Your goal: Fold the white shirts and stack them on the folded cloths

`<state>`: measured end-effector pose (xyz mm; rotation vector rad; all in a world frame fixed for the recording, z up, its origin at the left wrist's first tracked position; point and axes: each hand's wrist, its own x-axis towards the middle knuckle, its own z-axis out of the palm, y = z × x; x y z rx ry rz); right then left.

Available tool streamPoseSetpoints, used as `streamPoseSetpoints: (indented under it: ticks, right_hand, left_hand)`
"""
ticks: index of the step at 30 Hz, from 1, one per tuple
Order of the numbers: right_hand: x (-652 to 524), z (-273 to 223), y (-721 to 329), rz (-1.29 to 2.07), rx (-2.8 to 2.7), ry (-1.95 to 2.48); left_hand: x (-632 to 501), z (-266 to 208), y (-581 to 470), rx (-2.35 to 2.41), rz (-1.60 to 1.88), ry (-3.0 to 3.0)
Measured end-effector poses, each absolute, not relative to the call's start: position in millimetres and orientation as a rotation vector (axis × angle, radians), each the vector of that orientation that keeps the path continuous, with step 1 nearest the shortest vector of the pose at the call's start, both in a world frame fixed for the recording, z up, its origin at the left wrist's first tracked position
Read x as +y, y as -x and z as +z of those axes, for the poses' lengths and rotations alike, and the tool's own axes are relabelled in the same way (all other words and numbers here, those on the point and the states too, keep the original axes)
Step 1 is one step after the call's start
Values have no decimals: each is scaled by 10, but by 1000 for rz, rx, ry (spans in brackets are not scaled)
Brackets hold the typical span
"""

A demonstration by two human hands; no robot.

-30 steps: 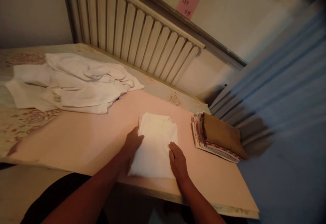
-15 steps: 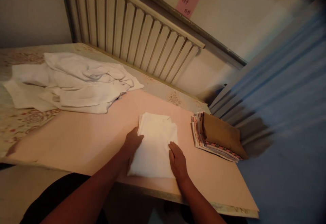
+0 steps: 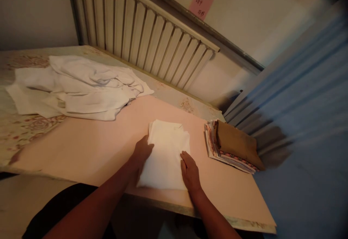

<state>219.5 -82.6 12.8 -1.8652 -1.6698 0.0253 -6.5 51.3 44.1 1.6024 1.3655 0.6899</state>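
A folded white cloth garment [image 3: 165, 159] lies as a flat, layered rectangle near the front edge of the table. My left hand [image 3: 143, 150] grips its left edge, thumb on top and the other fingers mostly hidden at the side. On the opposite edge, my right hand [image 3: 189, 170] holds the fabric with fingers bent and close together. Farther back on the left, a loose heap of white garments [image 3: 89, 90] spreads over the table, crumpled and overlapping.
A pink sheet [image 3: 103, 141] covers much of the flower-patterned table [image 3: 38, 128]. To the right sits a stack of folded fabrics [image 3: 236, 144], brown on top. A radiator [image 3: 152, 39] lines the wall behind, and a blue curtain [image 3: 304, 123] hangs at the right.
Nearly everything holds still. The view has shifted very slightly; both hands stay at the edges of the folded white garment.
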Motion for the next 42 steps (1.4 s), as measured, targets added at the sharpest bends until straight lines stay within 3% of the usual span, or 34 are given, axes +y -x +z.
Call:
streamPoseSetpoints:
  ticks: [42]
  right_hand:
    - [-819, 124, -2198, 39, -1661, 1866]
  left_hand:
    - [451, 537, 76, 1355, 686, -1595]
